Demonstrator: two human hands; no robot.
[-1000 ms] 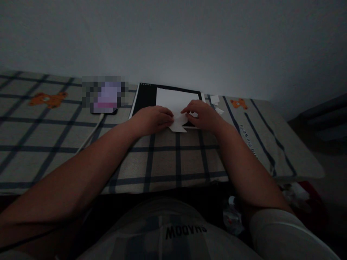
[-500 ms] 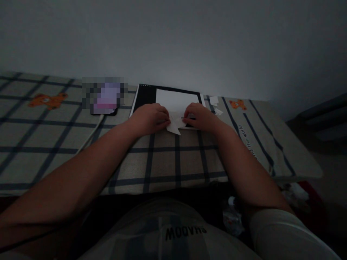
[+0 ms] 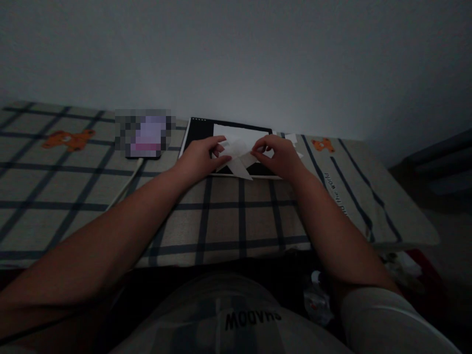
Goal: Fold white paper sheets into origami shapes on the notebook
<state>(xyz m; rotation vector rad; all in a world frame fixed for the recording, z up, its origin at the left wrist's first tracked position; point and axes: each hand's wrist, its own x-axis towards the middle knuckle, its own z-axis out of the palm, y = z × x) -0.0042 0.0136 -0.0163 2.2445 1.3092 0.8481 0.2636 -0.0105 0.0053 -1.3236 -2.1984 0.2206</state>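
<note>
A folded piece of white paper (image 3: 240, 167), with a pointed flap toward me, is held just above a black board with a pale edge (image 3: 199, 132). My right hand (image 3: 278, 153) pinches the paper's right side between thumb and fingertips. At its left side is my left hand (image 3: 202, 155), thumb below and index finger above, curled round the paper's edge; the exact contact is partly hidden. Beneath the folded piece, a flat white sheet (image 3: 239, 131) lies on the board.
A phone (image 3: 149, 135), blurred out, lies left of the board with a white cable (image 3: 125, 187). Small paper scraps (image 3: 291, 138) lie to the right. A checked cloth (image 3: 221, 221) covers the table against a wall. Below the edge is a plastic bottle (image 3: 317, 300).
The folded paper has been lifted slightly and shows more of its surface. My left thumb and index finger have spread wider, and my right hand has turned a little.
</note>
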